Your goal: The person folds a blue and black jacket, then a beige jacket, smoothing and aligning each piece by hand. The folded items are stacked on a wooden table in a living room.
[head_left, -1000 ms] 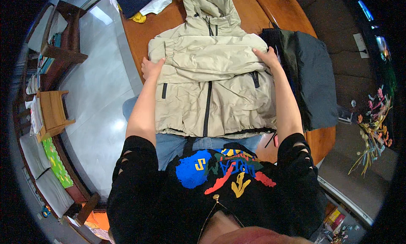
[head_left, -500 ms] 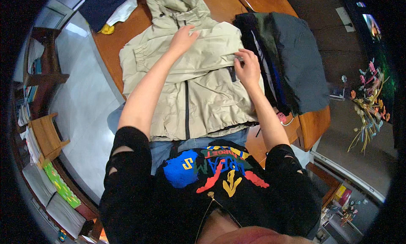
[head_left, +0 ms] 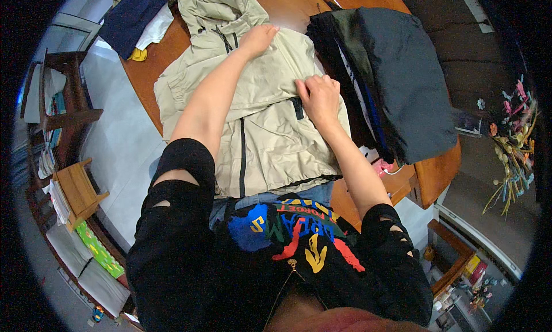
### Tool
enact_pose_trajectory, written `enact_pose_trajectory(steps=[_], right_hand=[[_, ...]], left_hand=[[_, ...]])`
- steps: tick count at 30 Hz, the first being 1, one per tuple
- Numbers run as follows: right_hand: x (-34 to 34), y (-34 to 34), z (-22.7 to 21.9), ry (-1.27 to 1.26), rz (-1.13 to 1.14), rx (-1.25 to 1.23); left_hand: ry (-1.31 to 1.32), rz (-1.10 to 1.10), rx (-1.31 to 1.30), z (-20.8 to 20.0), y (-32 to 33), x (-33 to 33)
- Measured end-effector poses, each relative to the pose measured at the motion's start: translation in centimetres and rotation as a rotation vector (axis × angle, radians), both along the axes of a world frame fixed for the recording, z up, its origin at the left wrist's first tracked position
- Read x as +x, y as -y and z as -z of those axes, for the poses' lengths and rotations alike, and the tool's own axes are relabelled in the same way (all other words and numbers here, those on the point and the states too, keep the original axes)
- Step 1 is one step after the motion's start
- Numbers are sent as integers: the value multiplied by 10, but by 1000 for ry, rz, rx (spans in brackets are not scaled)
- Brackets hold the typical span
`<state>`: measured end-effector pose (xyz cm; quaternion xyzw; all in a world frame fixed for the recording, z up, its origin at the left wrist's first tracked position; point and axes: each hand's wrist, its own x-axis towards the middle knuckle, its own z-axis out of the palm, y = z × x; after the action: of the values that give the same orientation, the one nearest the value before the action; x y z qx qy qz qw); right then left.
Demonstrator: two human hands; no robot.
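A beige hooded jacket [head_left: 276, 148] lies front up on the table, its hood at the far end and a dark zip down the middle. One sleeve lies folded across the chest, with the gathered cuff at the left. My left hand [head_left: 257, 42] is closed on the cloth at the shoulder, right of the collar. Lower down, my right hand [head_left: 322, 100] has its fingers curled round the jacket's right side, by the folded sleeve and a dark pocket opening. Its fingertips are partly hidden.
Dark folded clothes [head_left: 408, 84] are stacked on the wooden table [head_left: 290, 7] at the right. Navy and white garments [head_left: 135, 24] lie at the far left edge. A pink item with a white cable [head_left: 382, 166] sits near the right front. Dried flowers [head_left: 512, 142] stand beyond.
My left hand has moved from the chest to the shoulder and closed on the cloth. My right hand has shifted left and curled its fingers onto the jacket. The view has shifted slightly.
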<state>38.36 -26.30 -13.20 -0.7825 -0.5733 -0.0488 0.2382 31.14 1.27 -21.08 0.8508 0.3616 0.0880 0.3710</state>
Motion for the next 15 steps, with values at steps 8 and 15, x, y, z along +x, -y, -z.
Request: enact_pose_trajectory(steps=[8, 15], right_hand=[[1, 2, 8, -31, 49, 135], [0, 2, 8, -36, 59, 73]], left_hand=[[157, -156, -321, 36, -18, -25], [-78, -509, 56, 28, -45, -104]])
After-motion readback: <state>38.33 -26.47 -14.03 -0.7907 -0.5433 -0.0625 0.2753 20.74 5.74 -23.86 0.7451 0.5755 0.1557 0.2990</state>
